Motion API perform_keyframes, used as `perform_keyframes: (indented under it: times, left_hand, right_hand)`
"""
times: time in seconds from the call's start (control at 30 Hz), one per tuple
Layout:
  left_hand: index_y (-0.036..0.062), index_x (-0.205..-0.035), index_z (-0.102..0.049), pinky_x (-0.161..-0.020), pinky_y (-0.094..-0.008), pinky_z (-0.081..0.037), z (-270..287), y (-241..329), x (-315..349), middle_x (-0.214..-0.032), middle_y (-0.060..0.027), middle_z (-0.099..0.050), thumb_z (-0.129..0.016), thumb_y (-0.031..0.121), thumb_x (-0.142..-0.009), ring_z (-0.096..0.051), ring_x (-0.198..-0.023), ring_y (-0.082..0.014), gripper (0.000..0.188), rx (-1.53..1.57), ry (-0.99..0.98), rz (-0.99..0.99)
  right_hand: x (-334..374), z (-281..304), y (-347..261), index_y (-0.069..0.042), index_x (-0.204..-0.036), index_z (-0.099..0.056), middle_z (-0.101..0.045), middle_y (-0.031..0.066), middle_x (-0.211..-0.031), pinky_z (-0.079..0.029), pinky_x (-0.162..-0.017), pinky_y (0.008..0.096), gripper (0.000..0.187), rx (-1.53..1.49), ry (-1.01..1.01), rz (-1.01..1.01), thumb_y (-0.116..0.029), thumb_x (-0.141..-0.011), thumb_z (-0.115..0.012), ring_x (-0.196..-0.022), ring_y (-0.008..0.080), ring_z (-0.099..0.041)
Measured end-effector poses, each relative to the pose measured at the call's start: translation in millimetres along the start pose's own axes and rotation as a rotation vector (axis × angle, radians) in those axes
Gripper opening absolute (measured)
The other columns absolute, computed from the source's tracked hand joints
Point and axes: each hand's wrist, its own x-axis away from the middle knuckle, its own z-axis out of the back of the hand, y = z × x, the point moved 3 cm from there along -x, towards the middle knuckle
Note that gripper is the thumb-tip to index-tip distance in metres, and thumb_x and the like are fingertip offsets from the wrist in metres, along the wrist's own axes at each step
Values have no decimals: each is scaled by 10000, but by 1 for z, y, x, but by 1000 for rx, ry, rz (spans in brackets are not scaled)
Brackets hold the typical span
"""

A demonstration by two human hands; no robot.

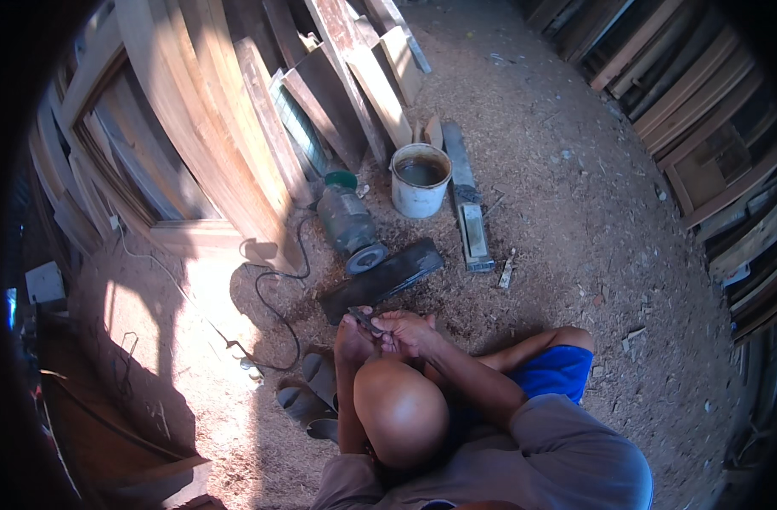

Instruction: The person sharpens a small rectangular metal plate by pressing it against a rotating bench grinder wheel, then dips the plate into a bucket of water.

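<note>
A small, dark, flat piece that looks like metal (364,320) is held between my two hands, above my raised knee. My left hand (353,342) is closed round its near side, and the fingers of my right hand (408,332) pinch it from the right. The fingers partly cover it, so its exact kind is unclear. Just beyond my hands lies a long, dark, wet-looking block (381,280). Behind that block stands a grey-green bench grinder (346,217), whose pale round wheel (367,258) faces me.
A white bucket (420,202) of murky water stands beyond the grinder. Right of it, a pale sharpening stone (473,229) rests on a narrow board (459,157). A black cord (274,319) loops over the ground at left. Timber frames (201,110) lean at the left, more boards (703,93) at right.
</note>
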Motion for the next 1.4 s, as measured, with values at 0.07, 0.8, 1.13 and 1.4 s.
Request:
perform_keyframes:
  times: [0.07,0.8,1.13,1.4]
  left_hand:
    - [37,-1088,-580,-667,-387,-523,7,1,-1,-807,-82,-640,-636,453,-877,-625,-718,-237,470,-3,33,-5]
    - [22,-1301,-456,-718,-433,-496,-10,18,-4,-957,-132,-607,-591,517,-888,-583,-815,-245,658,-80,-49,-12]
    - [27,-1180,-556,-573,-338,-514,-7,-1,5,-1081,-121,-606,-595,394,-913,-603,-728,-226,455,17,-88,60]
    - [33,-1145,-594,-580,-342,-522,-10,-3,0,-1072,-110,-625,-604,346,-919,-611,-723,-226,386,22,-128,29]
  right_hand:
    - [-2,-2,-1,-112,-872,-627,-609,-47,-732,-476,-551,206,116,33,-11,-8,-219,-911,-651,-557,38,-516]
    - [-8,-16,-10,-127,-866,-616,-610,-49,-720,-478,-520,227,126,19,-21,14,-233,-895,-677,-545,45,-515]
    - [-12,-14,4,-139,-1108,-629,-576,-71,-736,-425,-504,197,183,6,17,26,-199,-936,-617,-543,23,-483]
    - [-13,-9,2,-134,-938,-623,-584,-66,-723,-429,-506,197,82,-20,3,19,-217,-933,-623,-538,20,-486]
